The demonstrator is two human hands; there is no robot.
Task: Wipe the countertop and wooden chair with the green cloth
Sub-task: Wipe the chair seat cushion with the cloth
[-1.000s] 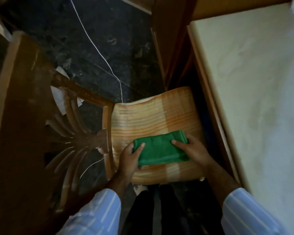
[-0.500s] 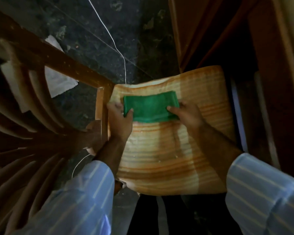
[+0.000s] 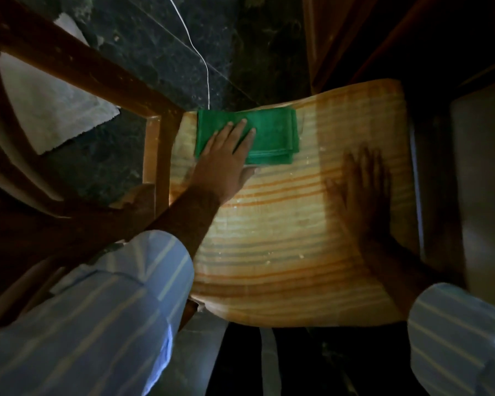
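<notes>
The folded green cloth [image 3: 272, 132] lies on the far left corner of the wooden chair's striped seat [image 3: 283, 238]. My left hand [image 3: 226, 161] presses flat on the cloth's left part, fingers spread over it. Apart from the cloth, my right hand [image 3: 363, 190] rests flat on the seat's right side; it is blurred and holds nothing. The chair's dark wooden back [image 3: 69, 67] runs along the left of the view.
Beyond the seat, a thin white cable [image 3: 195, 50] crosses the dark stone floor [image 3: 160, 38]. A white sheet [image 3: 55, 110] lies on the floor behind the chair back. Dark wooden furniture [image 3: 355, 38] and a pale surface [image 3: 480, 181] close in on the right.
My right hand has let go of the cloth and moved right onto the bare seat. My left hand now lies on top of the cloth, which has slid toward the seat's far edge.
</notes>
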